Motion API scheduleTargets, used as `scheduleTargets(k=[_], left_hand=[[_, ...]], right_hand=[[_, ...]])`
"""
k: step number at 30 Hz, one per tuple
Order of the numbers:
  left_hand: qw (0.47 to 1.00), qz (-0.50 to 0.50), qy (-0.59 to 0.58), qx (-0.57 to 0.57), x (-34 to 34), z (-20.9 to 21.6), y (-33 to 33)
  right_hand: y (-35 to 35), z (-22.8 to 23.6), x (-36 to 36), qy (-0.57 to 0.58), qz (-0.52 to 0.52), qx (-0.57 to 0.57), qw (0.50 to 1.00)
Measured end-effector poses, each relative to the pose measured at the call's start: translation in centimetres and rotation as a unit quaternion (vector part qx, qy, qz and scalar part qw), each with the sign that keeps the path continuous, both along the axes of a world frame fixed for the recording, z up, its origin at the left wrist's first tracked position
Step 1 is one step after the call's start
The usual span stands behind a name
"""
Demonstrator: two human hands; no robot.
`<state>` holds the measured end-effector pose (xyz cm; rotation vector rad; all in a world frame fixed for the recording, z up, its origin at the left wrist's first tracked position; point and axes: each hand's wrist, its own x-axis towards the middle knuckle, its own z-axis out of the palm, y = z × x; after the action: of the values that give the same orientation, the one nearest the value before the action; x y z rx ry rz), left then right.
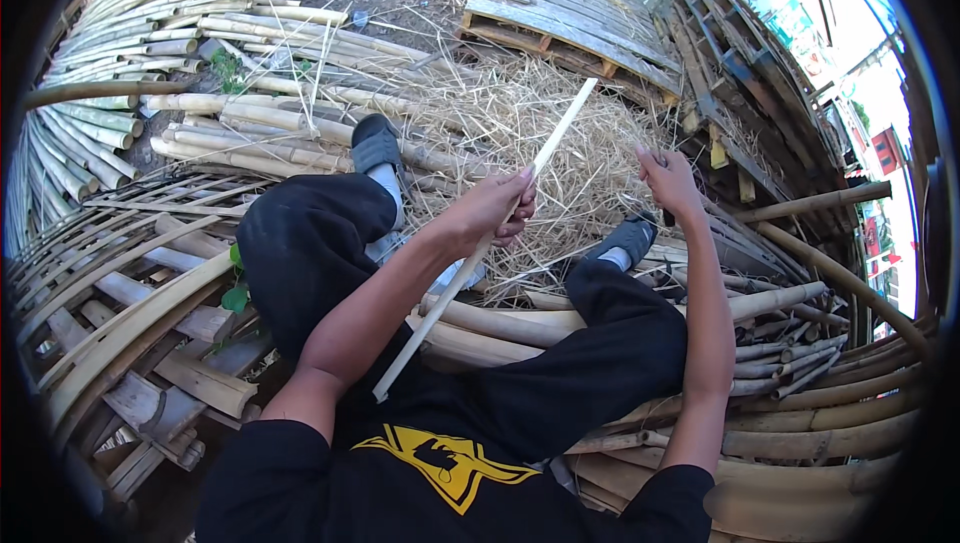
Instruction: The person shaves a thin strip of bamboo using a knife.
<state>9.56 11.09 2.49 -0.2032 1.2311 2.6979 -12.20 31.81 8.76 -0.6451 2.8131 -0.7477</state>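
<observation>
A long, pale bamboo strip (565,130) runs slantwise in front of me, its far end over the straw and its near end by my lap. My left hand (492,209) is closed round the strip near its middle. Off to the right, apart from the strip, my right hand (668,181) is raised in a closed grip. A small dark end shows below that fist, but the rest of what it holds is hidden. Under both hands lies a heap of thin bamboo shavings (590,183), spread between my sandalled feet.
Bamboo poles (280,123) lie stacked at the far left. A wooden pallet (570,18) lies beyond the shavings, with more pallets (745,83) leaning at the right. Split bamboo lattice (130,313) fills the left side. Thick poles (500,328) lie beneath my legs.
</observation>
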Motion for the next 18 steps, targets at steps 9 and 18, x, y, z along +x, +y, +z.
scheduleTargets(k=[9,18], left_hand=[[0.988,-0.042,0.027,-0.144,0.8,1.1,0.4],[0.855,0.108,0.013,-0.507,-0.2,-2.2,0.1]], right_hand=[[-6.2,2.2,9.5,0.068,0.194,0.083,0.975],[-7.7,-1.4,11.3,0.095,0.215,0.195,0.952]])
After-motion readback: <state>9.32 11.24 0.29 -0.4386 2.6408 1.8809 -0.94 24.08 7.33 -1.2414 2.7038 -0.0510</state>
